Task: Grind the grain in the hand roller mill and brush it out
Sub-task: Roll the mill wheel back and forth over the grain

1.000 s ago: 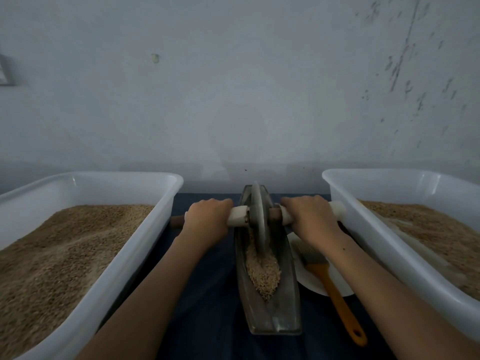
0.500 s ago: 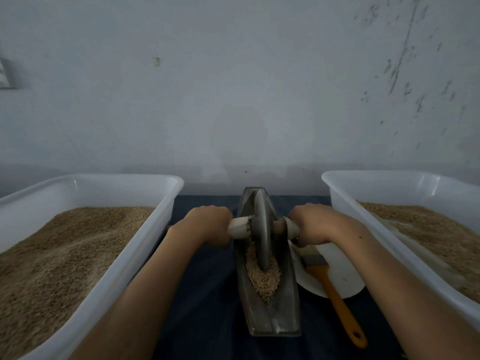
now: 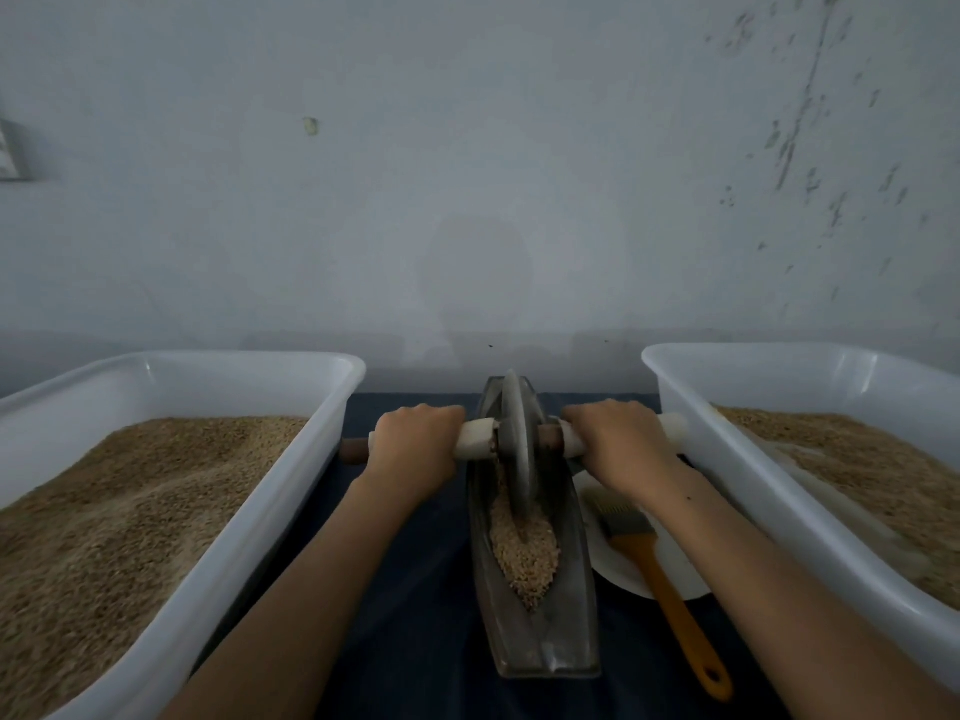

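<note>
A boat-shaped metal trough (image 3: 540,636) lies lengthwise on the dark cloth between two tubs. A grey metal wheel (image 3: 514,444) stands on edge in its far half, with tan grain (image 3: 524,553) piled in the groove just in front of it. The wheel's axle handle (image 3: 475,439) runs left and right. My left hand (image 3: 415,449) grips the left side of the handle and my right hand (image 3: 618,444) grips the right side. An orange-handled brush (image 3: 660,584) lies on a white plate (image 3: 623,569) to the right of the trough.
White plastic tubs of grain stand on both sides: the left tub (image 3: 291,501) and the right tub (image 3: 727,480). A grey-white wall rises right behind the trough. Dark blue cloth (image 3: 415,615) covers the table.
The wheel rolled toward me, then back away to the far half of the trough. Both hands moved with the handle and kept their grip.
</note>
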The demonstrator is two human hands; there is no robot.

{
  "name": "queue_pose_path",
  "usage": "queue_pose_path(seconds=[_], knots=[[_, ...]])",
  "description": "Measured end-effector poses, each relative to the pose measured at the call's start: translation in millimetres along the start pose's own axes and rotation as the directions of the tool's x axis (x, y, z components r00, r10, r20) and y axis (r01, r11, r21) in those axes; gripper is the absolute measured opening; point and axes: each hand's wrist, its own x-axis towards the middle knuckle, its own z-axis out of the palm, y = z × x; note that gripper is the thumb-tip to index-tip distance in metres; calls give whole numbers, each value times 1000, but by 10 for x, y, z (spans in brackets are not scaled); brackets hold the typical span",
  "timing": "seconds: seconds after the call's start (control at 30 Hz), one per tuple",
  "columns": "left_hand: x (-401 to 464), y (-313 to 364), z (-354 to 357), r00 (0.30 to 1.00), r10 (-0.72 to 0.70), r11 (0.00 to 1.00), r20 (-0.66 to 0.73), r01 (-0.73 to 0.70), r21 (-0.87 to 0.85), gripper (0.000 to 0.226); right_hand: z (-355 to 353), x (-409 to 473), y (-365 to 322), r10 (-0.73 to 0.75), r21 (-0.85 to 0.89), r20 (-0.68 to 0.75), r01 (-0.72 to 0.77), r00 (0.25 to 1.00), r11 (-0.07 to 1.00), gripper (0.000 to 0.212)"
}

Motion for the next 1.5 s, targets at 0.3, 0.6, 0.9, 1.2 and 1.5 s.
queue_pose_path(seconds=[0.3,0.6,0.9,1.2,1.5], knots=[[34,-39,-143,941,74,996,330,-56,-63,41,-276,8,3,-17,14,428,12,904,1000,17],[18,4,-78,991,17,1000,132,-20,15,29,-161,-1,-28,26,12,222,-30,975,999,12],[11,20,-29,998,-29,999,59,28,22,26,-137,-5,-43,18,-9,172,-17,985,1000,13],[3,16,-198,932,3,1000,363,8,-28,46,-273,-5,20,-46,42,406,31,913,999,13],[6,48,-134,986,-37,998,160,28,57,29,-133,-33,-8,1,41,159,-8,987,999,9]])
